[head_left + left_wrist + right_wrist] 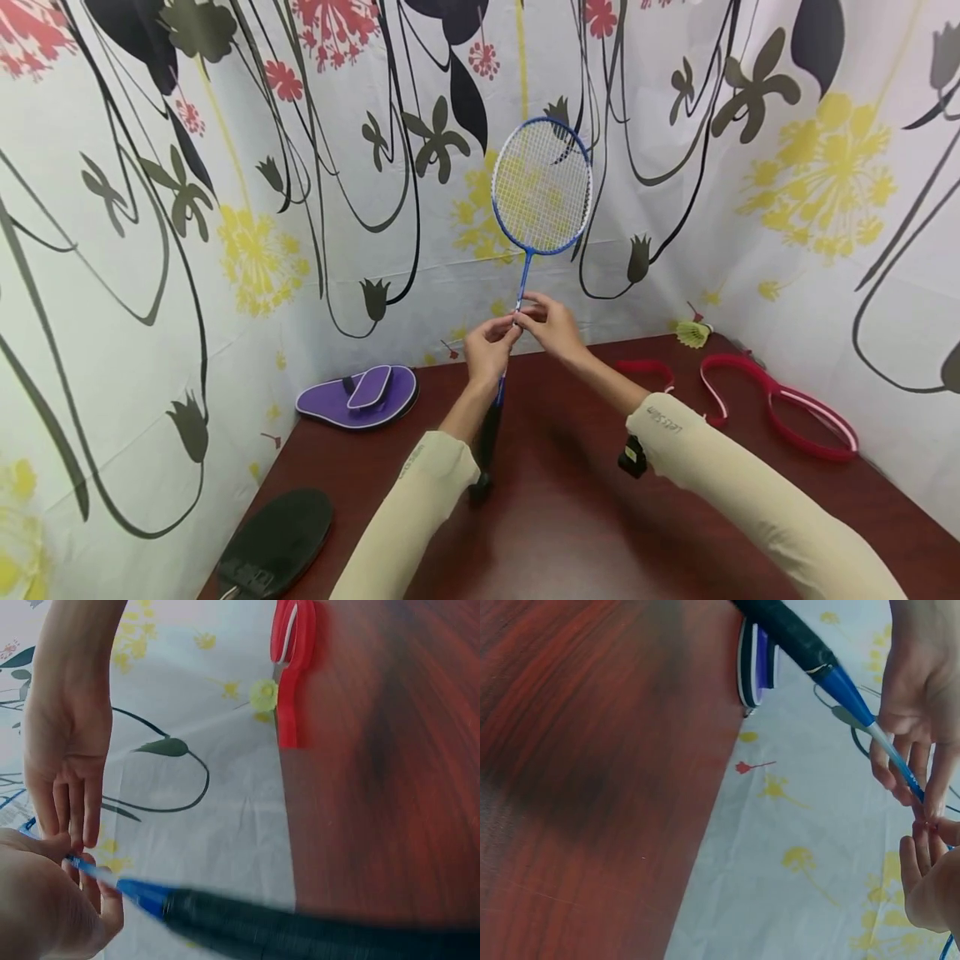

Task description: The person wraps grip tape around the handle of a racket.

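Note:
A badminton racket with a blue frame and white strings stands upright, its head above both hands, in the head view. My left hand pinches the thin shaft between thumb and fingers. Just above and to the right, my right hand also pinches the shaft, its fingertips close to the left ones. Below the hands hangs the racket's dark handle, clear of the tabletop and partly behind the left forearm in the head view. The blue cone above the grip shows in the right wrist view.
On the reddish-brown table lie a purple paddle case at back left and a black rounded paddle at front left. A red racket-shaped item with a band and a yellow-green shuttlecock lie right. Flower-patterned fabric surrounds the table.

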{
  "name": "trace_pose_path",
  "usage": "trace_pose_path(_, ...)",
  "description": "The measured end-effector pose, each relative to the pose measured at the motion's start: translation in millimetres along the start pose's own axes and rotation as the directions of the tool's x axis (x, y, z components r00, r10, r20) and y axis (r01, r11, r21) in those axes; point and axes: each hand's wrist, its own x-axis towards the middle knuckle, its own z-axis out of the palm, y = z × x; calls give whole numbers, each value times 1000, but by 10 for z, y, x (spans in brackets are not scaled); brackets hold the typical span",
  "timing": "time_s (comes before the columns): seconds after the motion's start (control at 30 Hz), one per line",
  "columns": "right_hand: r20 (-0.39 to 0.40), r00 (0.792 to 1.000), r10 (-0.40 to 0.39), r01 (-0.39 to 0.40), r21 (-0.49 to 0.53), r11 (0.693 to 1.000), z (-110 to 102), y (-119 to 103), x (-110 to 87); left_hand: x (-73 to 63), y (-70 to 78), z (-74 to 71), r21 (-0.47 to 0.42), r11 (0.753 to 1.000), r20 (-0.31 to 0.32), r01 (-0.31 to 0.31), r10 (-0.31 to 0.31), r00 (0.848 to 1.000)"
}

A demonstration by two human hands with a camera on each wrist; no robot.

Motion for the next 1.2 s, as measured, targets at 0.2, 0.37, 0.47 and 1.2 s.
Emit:
trace_pose_path(0.2, 4, 1000, -12, 12, 50, 999, -73, -95, 91, 16, 7, -173, 116, 991, 223, -67, 39, 974)
trace_pose_path(0.37, 28, 999, -22, 19, 108, 994, -125, -159, 136, -63, -122, -381, 211, 969, 428, -128, 26, 904)
trace_pose_path(0.47, 38, 999, -39, 34, 113, 993, -138, -176, 139, -126, -210, -470, 226, 965, 496, -130, 1, 868)
trace_pose_path(1.2, 60, 995, -84, 79, 75, 994, -140, -259, 182, -375, -527, -645, 251, 965, 615, -77, -98, 783)
